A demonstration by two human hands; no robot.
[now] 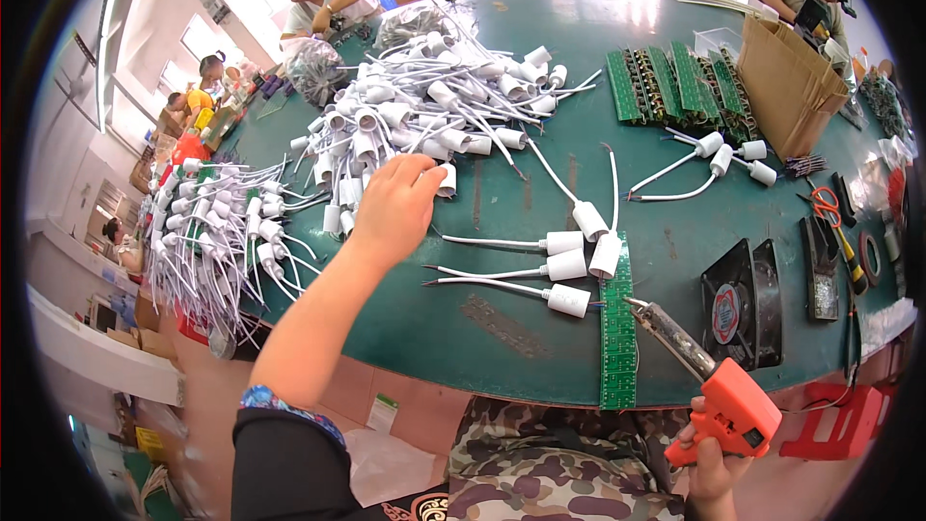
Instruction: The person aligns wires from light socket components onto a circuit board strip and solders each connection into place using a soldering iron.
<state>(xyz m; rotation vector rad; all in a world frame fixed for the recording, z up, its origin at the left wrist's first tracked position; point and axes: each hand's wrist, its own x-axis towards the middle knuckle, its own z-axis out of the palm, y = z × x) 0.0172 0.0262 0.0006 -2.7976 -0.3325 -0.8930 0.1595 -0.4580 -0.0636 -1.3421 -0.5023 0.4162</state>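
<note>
"What's at the centre of your view?"

"The soldering gun [738,410] — its tip is just beside the green board strip [618,357], on the strip's right. My right hand [714,468] is wrapped around the handle, nearer me than the tip."

"And the other?"

"My left hand [394,207] is well left of the strip and beyond it, at the big pile of white sockets [395,116]. Its fingers curl by one near-edge socket [447,180]; I can't tell whether they grip it."

"What lies closer?"

"Three corded sockets [566,264] lie left of the strip, the nearest one's wire ends pointing at its edge. Right of the strip stands a black fan [743,309]."

"What could go wrong?"

"If the tip is hot, I judge a careless drift left could scorch the strip or a socket. Tangled cords worry me too — tugging one socket could drag others toward the strip and knock that row askew."
</note>
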